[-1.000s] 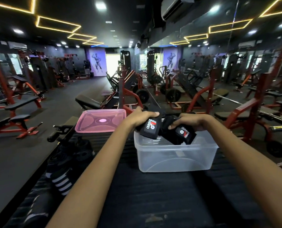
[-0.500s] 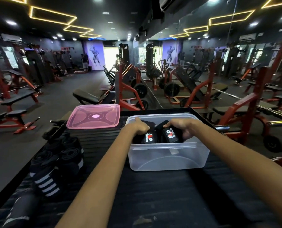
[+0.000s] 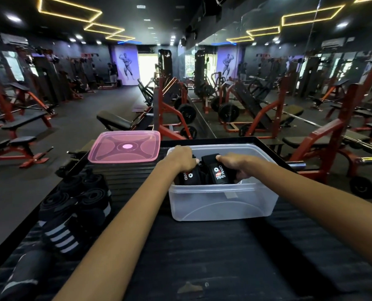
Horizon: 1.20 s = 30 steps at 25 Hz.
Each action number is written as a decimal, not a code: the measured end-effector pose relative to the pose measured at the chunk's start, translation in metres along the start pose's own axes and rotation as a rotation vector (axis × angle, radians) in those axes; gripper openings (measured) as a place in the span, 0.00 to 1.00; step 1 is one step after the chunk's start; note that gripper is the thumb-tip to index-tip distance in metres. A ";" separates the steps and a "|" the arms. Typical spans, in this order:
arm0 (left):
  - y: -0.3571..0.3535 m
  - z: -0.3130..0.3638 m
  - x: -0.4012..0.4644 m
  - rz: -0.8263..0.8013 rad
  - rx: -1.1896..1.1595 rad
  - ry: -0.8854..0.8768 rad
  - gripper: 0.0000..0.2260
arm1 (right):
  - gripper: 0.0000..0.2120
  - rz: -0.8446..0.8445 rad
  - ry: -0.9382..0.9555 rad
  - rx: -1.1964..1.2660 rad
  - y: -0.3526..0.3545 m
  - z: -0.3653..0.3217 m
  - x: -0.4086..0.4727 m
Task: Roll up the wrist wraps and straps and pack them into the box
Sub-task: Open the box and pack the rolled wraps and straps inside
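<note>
A single wide-angle camera on the person's head looks forward and slightly down across a black table (image 3: 202,253), close above both forearms. The clear box (image 3: 222,203) sits near, at centre frame; beyond it the view runs far down the gym floor to a mirrored wall at right.

A commercial gym. Beyond the hands, red-framed weight machines (image 3: 172,105) loaded with black plates (image 3: 187,114) and padded benches (image 3: 115,121) stand on a dark rubber floor, doubled in a wall mirror (image 3: 289,72). Bodybuilder posters (image 3: 126,66) and yellow ceiling light strips (image 3: 72,7) hang farther off.
</note>
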State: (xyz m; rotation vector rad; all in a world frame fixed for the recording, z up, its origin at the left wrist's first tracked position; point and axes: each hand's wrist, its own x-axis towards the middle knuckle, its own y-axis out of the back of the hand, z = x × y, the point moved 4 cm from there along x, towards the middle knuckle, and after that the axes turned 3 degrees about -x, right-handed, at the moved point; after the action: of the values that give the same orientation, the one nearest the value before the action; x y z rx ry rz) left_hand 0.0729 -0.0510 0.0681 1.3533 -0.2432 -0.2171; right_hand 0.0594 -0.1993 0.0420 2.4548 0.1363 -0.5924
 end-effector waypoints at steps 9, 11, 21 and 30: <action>-0.017 -0.005 0.002 0.112 0.052 -0.015 0.19 | 0.23 0.190 0.133 -0.620 0.005 -0.016 -0.001; -0.014 -0.005 0.000 0.146 0.076 -0.003 0.20 | 0.25 0.236 0.139 -0.662 0.008 -0.015 0.003; 0.013 -0.010 -0.026 0.287 -0.086 -0.141 0.14 | 0.24 0.527 0.220 -0.710 0.017 -0.037 -0.022; 0.058 -0.112 -0.117 0.460 -0.314 -0.016 0.07 | 0.10 0.365 0.941 -0.582 -0.119 -0.146 -0.083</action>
State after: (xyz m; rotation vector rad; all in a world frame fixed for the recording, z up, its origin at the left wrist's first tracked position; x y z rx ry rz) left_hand -0.0048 0.0999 0.0973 0.9546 -0.5040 0.1168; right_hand 0.0138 -0.0141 0.1203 1.9123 0.1885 0.6968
